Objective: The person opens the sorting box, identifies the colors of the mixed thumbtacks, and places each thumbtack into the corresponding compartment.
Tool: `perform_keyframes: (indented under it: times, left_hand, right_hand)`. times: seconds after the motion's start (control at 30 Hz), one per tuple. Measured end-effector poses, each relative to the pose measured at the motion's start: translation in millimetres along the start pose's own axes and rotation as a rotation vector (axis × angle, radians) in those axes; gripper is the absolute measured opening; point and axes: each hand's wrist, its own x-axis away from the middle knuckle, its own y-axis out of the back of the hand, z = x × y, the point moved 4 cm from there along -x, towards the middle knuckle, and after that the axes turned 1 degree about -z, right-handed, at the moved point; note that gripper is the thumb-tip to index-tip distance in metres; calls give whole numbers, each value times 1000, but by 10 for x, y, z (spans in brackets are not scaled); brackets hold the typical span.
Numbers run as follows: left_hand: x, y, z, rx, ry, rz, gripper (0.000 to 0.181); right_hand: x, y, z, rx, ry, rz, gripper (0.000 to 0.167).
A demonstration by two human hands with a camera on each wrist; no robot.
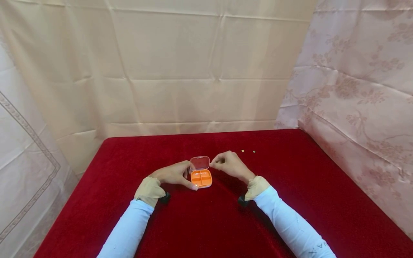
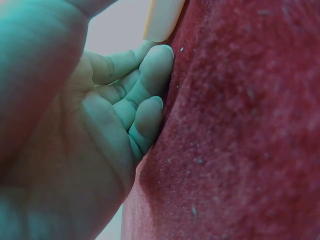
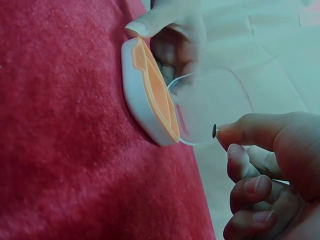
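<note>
An orange-and-white pill box [image 1: 201,178] sits on the red cloth, its clear lid [image 1: 199,163] raised at the back. Four-way dividers split its orange inside, and a small shiny spot shows in the front left compartment. My left hand [image 1: 175,174] holds the box from the left, thumb at the front corner and fingers by the hinge side. To the right of the lid, my right hand [image 1: 230,165] pinches a small dark disc with a short pin [image 3: 215,131], like a thumbtack, between thumb and forefinger. In the left wrist view, the box's white side [image 2: 165,20] shows beyond the fingers.
Two tiny round pieces, one yellowish [image 1: 242,151] and one greyish [image 1: 254,151], lie behind and right of my right hand. Red plush cloth [image 1: 200,225] covers the table. Hanging curtains [image 1: 180,71] stand behind it and along both sides.
</note>
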Motion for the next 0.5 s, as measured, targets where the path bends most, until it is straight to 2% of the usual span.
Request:
perform_keyframes:
  times: [0.5]
  left_hand:
    - [0,3,0,-8,7,6,58]
  right_hand:
    - [5,-94,44,8,-3,8,7]
